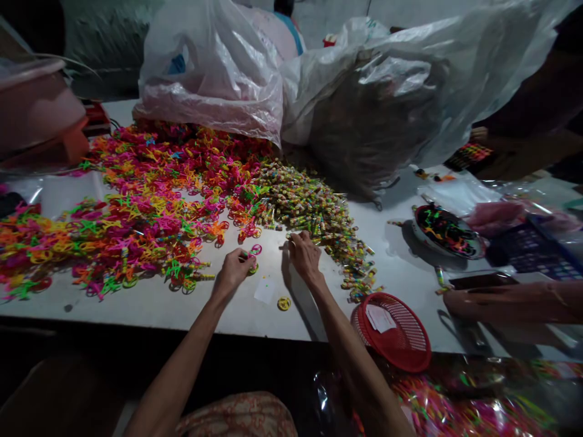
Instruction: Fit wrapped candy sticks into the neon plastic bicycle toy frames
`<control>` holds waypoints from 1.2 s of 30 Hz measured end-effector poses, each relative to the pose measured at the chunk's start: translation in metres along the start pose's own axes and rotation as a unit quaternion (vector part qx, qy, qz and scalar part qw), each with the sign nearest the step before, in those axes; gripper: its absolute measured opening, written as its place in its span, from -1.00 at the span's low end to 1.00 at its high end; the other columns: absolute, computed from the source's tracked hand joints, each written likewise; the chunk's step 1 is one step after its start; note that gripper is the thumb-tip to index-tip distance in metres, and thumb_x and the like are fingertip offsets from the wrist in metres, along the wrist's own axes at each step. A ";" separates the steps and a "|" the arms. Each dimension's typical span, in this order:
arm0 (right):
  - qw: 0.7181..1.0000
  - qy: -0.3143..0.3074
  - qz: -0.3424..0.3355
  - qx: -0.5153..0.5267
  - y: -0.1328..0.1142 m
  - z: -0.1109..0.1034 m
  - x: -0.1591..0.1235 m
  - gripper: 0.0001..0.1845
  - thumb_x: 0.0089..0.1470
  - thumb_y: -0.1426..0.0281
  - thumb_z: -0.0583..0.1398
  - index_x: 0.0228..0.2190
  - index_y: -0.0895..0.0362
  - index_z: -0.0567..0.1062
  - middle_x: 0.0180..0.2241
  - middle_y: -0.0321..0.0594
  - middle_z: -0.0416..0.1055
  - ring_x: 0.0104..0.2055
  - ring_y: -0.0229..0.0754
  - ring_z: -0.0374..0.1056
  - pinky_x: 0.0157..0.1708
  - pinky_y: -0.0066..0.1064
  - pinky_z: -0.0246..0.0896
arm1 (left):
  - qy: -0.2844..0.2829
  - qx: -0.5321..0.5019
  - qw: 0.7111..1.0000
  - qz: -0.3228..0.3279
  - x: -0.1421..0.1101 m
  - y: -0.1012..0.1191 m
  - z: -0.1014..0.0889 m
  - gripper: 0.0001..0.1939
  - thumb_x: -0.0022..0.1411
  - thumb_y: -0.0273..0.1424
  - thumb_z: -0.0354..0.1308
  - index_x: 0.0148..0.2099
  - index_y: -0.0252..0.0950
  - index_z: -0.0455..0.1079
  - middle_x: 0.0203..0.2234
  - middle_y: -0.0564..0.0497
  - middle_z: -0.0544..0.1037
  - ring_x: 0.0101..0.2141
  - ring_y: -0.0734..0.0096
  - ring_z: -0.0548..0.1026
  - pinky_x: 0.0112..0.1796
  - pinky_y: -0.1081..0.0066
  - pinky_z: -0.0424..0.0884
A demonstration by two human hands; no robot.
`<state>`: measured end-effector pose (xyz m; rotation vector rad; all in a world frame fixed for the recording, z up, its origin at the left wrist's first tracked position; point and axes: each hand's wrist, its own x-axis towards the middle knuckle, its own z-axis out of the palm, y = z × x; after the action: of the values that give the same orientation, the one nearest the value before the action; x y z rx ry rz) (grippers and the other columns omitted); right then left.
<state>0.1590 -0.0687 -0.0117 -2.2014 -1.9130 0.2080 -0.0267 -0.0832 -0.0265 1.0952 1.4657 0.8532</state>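
Toy point(256, 249), pinched in the left grip point(240, 261), could slip if loosely held; nudged tubes point(314, 203) could roll; whether the right grip point(302, 250) holds one, I cannot tell.

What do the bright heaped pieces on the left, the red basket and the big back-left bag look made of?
Bright pieces: probably moulded plastic, given vivid colours and thin shapes; finish too small to judge. Red basket: likely rigid plastic, smooth, with regular slots. Bag: seemingly plastic film, glossy, translucent and creased.
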 end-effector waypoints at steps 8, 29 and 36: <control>0.785 -0.157 -0.009 0.599 -0.032 0.016 -0.048 -0.53 -0.16 0.22 0.32 -0.18 0.15 0.47 -0.64 -0.46 0.29 -0.59 -0.32 0.17 -0.53 -0.45 0.08 | -0.032 -0.316 0.943 -0.098 -0.029 -0.006 -0.030 -0.68 -0.32 -0.38 0.40 -0.47 -0.33 0.37 -0.62 0.12 0.46 -0.63 0.62 0.34 -0.59 0.57 0.28; 0.668 -0.247 0.042 0.701 -0.056 0.011 -0.057 -0.76 -0.28 0.30 0.40 -0.46 0.12 0.63 -0.56 -0.31 0.46 -0.53 -0.32 0.28 -0.44 -0.43 0.22 | -0.079 -0.387 0.910 -0.122 -0.046 -0.013 -0.035 -0.72 -0.26 -0.44 0.40 -0.41 -0.35 0.43 -0.57 0.06 0.53 -0.54 0.50 0.46 -0.48 0.49 0.39; 0.671 -0.221 0.011 0.708 -0.057 0.013 -0.061 -0.81 -0.28 0.32 0.41 -0.49 0.09 0.63 -0.45 -0.29 0.50 -0.46 -0.29 0.35 -0.36 -0.38 0.29 | -0.065 -0.372 0.918 -0.119 -0.048 -0.013 -0.036 -0.71 -0.32 -0.43 0.40 -0.46 -0.37 0.44 -0.62 0.06 0.50 -0.57 0.51 0.44 -0.48 0.50 0.37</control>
<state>0.0927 -0.1205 -0.0117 -1.0270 -0.9916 1.6606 -0.0643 -0.1312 -0.0161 0.3798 0.9898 1.0173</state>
